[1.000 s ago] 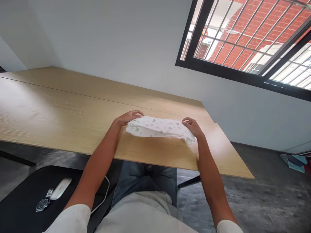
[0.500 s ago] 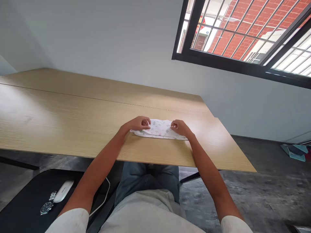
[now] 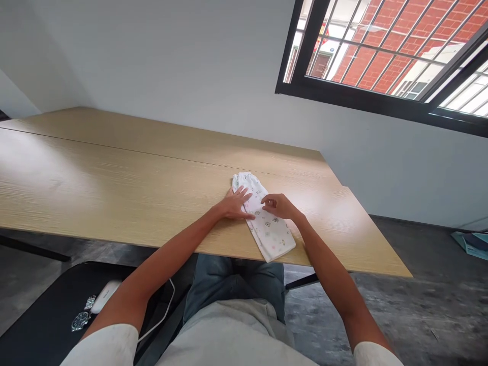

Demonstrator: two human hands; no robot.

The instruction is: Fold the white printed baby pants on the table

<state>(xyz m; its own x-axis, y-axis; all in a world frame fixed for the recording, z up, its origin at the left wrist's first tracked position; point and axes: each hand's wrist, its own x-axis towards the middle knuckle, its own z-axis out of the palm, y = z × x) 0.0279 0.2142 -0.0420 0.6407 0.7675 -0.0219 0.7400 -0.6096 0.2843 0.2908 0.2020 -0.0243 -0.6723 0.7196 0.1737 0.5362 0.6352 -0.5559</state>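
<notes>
A folded white garment [image 3: 269,234] with a small printed pattern and a gathered far end lies slantwise on the wooden table [image 3: 133,188], its near end at the table's front edge. My left hand [image 3: 236,205] rests on the garment's left side, fingers spread and flat over the cloth. Over the right edge of the cloth is my right hand [image 3: 280,206], fingers loosely curled with a gap showing between them. I see nothing held in it; whether its fingertips touch the cloth is hard to tell.
At lower left a black chair seat [image 3: 41,305] holds a metal wristwatch [image 3: 81,320] and a white case [image 3: 105,296]. A white cable [image 3: 168,310] hangs beside it. Behind the table are a wall and a barred window [image 3: 381,51].
The garment has turned from lying crosswise to slanting toward me. My left hand has moved right and spread its fingers flat; my right hand has shifted slightly down and loosened from the cloth.
</notes>
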